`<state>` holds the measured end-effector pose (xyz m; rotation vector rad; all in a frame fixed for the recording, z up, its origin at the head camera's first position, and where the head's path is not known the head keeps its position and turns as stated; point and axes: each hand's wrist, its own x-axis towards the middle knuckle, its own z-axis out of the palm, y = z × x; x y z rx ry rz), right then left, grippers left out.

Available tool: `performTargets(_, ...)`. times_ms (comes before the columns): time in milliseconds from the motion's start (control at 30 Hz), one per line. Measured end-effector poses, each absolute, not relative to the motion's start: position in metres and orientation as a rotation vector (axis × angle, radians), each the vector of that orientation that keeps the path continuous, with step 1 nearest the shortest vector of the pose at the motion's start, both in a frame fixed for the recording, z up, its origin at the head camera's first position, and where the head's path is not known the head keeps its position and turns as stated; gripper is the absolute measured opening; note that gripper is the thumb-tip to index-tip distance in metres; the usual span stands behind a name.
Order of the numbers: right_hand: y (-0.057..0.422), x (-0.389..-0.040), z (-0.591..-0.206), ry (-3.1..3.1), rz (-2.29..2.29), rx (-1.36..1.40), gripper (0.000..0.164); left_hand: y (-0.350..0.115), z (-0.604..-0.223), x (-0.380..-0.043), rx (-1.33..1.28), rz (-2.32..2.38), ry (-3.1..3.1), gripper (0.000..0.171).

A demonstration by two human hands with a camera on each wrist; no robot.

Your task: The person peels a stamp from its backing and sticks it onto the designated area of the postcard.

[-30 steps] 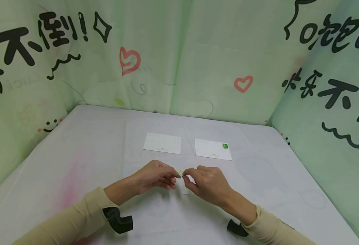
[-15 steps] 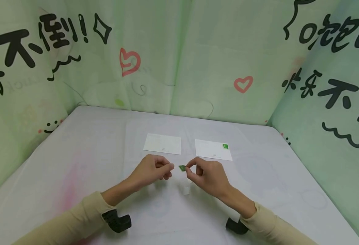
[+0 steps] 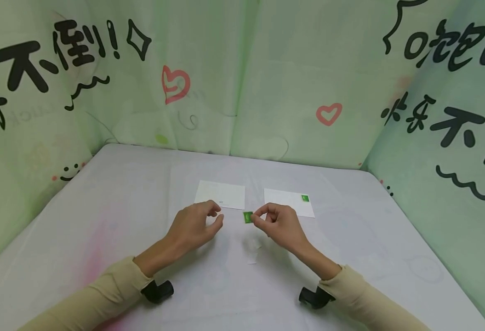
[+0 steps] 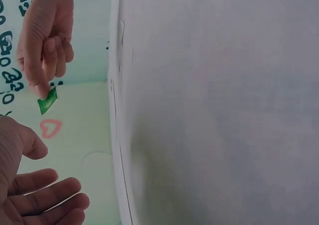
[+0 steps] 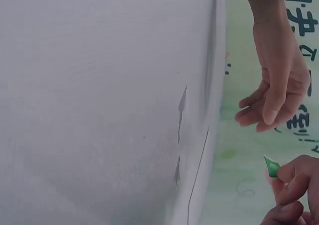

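My right hand [image 3: 281,225] pinches a small green stamp [image 3: 248,217] by its right edge, between thumb and forefinger. In the right wrist view the stamp [image 5: 272,166] sticks out past the fingertips. My left hand [image 3: 192,225] is raised to the left of it, holding nothing, its thumb and fingers apart. Beyond the left hand lies a white envelope-like card [image 3: 221,193], partly covered by the fingers. Behind the right hand is a second white card [image 3: 288,197], bearing a green stamp [image 3: 305,198] at its upper right corner.
Small pale scraps of paper [image 3: 252,255] lie on the white-covered table [image 3: 101,207], nearer to me than the hands. A green printed curtain [image 3: 275,92] encloses the table at the back and sides.
The hands were together at a small pale piece; they have parted, leaving the green stamp in the right hand. Both hands moved forward toward the cards, and the left fingers spread.
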<state>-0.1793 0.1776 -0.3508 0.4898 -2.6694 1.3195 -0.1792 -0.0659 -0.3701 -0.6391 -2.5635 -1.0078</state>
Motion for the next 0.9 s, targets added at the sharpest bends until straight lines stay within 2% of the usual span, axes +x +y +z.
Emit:
performTargets(500, 0.174, -0.206, -0.358, -2.730, 1.520, 0.172, 0.018, -0.080, -0.377, -0.207, -0.665, -0.723, -2.413, 0.015)
performTargets(900, 0.170, -0.227, -0.362, -2.739, 1.596, -0.014, 0.021, -0.094, -0.369, -0.227, -0.582, -0.731, -2.569, 0.027)
